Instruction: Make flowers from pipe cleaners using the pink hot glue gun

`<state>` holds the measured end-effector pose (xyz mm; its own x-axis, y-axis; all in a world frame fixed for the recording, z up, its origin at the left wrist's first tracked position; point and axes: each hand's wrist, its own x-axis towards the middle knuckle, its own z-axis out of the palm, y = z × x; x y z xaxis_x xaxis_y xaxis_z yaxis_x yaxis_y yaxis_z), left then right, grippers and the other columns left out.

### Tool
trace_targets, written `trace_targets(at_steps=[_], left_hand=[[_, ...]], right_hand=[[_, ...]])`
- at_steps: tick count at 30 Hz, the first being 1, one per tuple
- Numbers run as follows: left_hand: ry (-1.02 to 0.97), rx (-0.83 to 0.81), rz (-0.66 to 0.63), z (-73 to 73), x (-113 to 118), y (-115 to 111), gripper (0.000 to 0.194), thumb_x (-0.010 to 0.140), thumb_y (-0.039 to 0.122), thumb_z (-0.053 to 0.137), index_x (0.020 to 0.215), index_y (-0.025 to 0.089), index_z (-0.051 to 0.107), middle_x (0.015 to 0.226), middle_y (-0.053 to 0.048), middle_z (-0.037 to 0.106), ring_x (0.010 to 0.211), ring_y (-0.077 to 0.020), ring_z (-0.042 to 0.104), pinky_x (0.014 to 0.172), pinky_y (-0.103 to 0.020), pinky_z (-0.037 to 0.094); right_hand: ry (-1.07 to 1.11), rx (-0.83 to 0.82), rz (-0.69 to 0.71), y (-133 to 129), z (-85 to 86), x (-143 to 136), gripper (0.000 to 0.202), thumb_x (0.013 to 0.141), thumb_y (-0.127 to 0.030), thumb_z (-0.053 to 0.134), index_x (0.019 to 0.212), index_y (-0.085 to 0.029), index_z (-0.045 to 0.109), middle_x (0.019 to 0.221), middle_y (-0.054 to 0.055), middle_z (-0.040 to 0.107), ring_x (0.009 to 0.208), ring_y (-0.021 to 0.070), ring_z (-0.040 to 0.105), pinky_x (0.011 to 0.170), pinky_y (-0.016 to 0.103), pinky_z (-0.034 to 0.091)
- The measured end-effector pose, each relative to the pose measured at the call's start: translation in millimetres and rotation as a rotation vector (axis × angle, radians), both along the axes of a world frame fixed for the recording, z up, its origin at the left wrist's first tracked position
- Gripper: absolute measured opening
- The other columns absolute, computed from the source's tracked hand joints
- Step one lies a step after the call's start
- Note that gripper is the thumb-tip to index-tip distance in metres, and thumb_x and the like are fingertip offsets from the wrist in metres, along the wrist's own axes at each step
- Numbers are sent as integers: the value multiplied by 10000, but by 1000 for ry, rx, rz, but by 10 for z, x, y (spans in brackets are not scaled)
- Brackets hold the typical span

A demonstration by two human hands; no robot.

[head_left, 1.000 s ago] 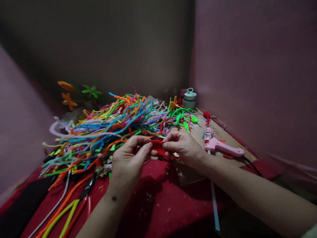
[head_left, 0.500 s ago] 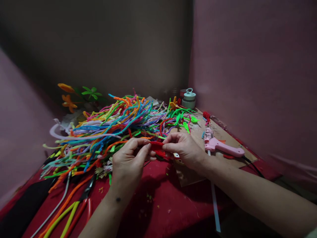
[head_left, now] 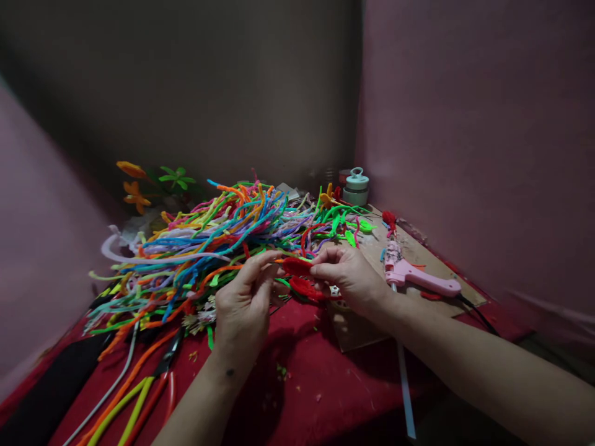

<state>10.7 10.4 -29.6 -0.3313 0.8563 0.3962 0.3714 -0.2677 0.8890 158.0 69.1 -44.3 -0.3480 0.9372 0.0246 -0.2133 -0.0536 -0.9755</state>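
A red fuzzy petal [head_left: 296, 266], seemingly of bent pipe cleaner, sits pinched at its right end between the thumb and fingers of my right hand [head_left: 353, 279]. Just below it is a second red fuzzy loop [head_left: 304, 288], close to the same fingers; I cannot tell whether they hold it too. My left hand [head_left: 244, 303] is at the petal's left end, its index finger stretched out and the thumb apart from it. Whether a left fingertip touches the petal is unclear. Behind both hands lies a big heap of coloured pipe cleaners [head_left: 223, 229].
A pink glue gun [head_left: 423, 277] with its cable rests on a brown board [head_left: 367, 334] at the right. Scissors [head_left: 168, 359] lie front left on the red cloth [head_left: 307, 378]. A pale green jar [head_left: 356, 186], green leaf pieces [head_left: 351, 238] and orange flowers [head_left: 136, 197] stand farther back.
My left thumb and index finger have parted from the red petal they were pinching. The petal now shows more of its face, still in my right hand. The view has shifted slightly.
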Motion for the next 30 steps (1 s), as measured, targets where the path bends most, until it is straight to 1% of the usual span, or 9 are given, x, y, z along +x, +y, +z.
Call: trace_targets(at_steps=[3,8,12,15,18,20,24,28,30], left_hand=[[-66,51,58,62,9,-8,182,768,266,584,931,190,609,622,28,629,461,-104,593,446,-197,483],[-201,133,156,150,-49,4,118,712,211,642,786,175,557,506,66,565,423,-83,541,419,-169,447],[-372,178,135,203,-159,19,109,700,221,657,703,155,571,541,50,568,412,-65,501,377,-159,404],[-497,191,96,225,-224,22,171,710,280,646,640,149,563,591,33,576,406,-55,479,345,-159,370],[-384,120,63,199,-218,26,254,763,356,585,617,152,547,562,28,560,367,-58,459,323,-171,346],[-262,47,39,155,-168,33,231,765,363,582,661,158,554,561,34,553,371,-66,471,336,-178,357],[-79,-32,-11,24,-42,51,180,693,296,665,789,174,574,630,33,566,511,-98,545,432,-180,406],[141,70,0,-107,-19,59,141,735,276,631,837,189,589,778,-11,597,676,-130,574,563,-209,455],[219,129,17,-146,-43,55,91,763,255,604,833,199,590,794,-11,594,708,-134,576,617,-222,464]], right_hand=[[27,-79,14,13,-9,2,107,575,-150,622,581,-167,517,450,-44,554,358,71,452,367,189,329],[59,-199,33,36,-29,8,127,565,-154,631,604,-170,512,483,-32,570,388,77,486,371,180,334],[58,-236,19,30,-20,9,140,568,-154,632,613,-172,501,434,-46,533,387,76,489,372,166,322],[65,-265,14,30,-9,14,157,576,-158,632,642,-179,491,430,-52,529,382,73,486,372,161,314],[69,-255,11,41,-16,16,167,575,-164,637,649,-180,488,448,-54,535,382,74,491,376,165,322],[74,-227,4,44,-31,11,167,580,-169,638,654,-183,489,466,-59,539,376,72,480,379,173,331],[41,-39,-38,8,-53,-8,128,614,-175,619,648,-181,496,477,-71,522,381,70,448,405,197,351],[-68,187,-101,-63,-46,-22,68,652,-165,580,642,-173,513,506,-62,509,443,82,459,452,212,366],[-126,274,-129,-88,-45,-29,37,662,-153,558,655,-169,526,537,-51,517,471,86,463,466,213,367]])
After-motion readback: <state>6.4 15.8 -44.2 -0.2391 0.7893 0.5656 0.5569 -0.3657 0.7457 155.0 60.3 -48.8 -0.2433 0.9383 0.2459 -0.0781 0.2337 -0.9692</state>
